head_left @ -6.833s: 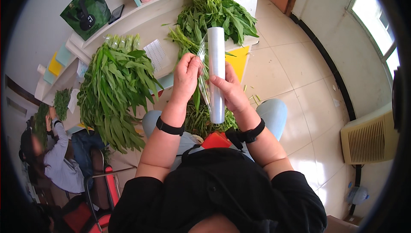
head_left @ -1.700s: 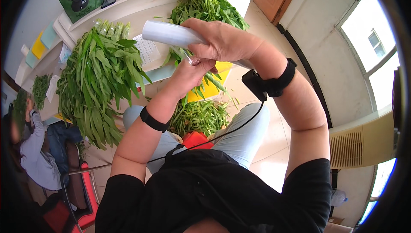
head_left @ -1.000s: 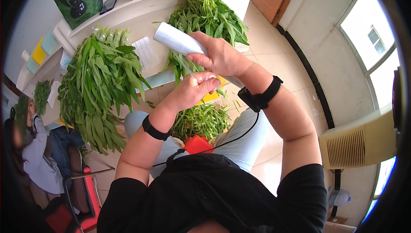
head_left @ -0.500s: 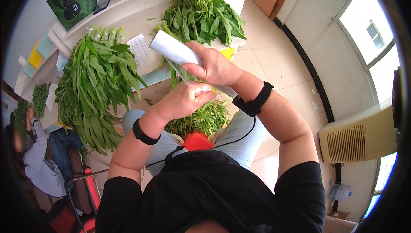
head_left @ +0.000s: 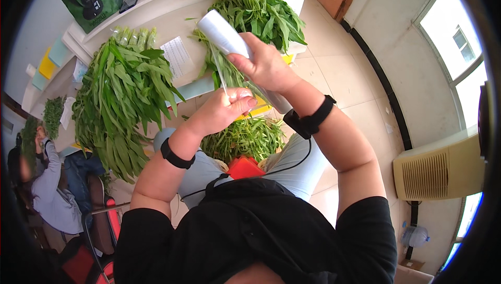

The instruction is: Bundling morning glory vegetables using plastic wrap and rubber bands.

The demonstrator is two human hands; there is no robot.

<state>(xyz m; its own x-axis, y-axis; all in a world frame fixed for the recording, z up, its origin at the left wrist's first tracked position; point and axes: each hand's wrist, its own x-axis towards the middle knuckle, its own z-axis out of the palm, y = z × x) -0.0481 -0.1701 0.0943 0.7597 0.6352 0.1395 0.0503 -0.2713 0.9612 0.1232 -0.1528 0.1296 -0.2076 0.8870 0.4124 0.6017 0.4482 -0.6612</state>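
A white roll of clear plastic film [head_left: 221, 30] slants away from me, my right hand [head_left: 269, 62] wrapped round its middle. Its near end shows below my right wrist. Between the roll and my left hand [head_left: 223, 110], a strip of the see-through film is stretched. My left fingers are closed on the edge of that film. Beyond the hands, leafy green stalks [head_left: 267, 13] are heaped on the light table. Left of them lies a big pile of bunched long-leaf greens [head_left: 117, 93], the stalk ends wrapped in clear film.
Loose greens [head_left: 242, 139] lie between my knees, above a red object [head_left: 245, 168]. A printed sheet [head_left: 177, 57] lies on the table [head_left: 195, 78]. On the shelf are a green bag [head_left: 93, 1] and a phone [head_left: 130, 1]. Another person [head_left: 52, 195] handles greens at far left.
My right hand has carried the roll farther away from me and tilted it more upright. My left hand has shifted slightly away too, still gripping the film.
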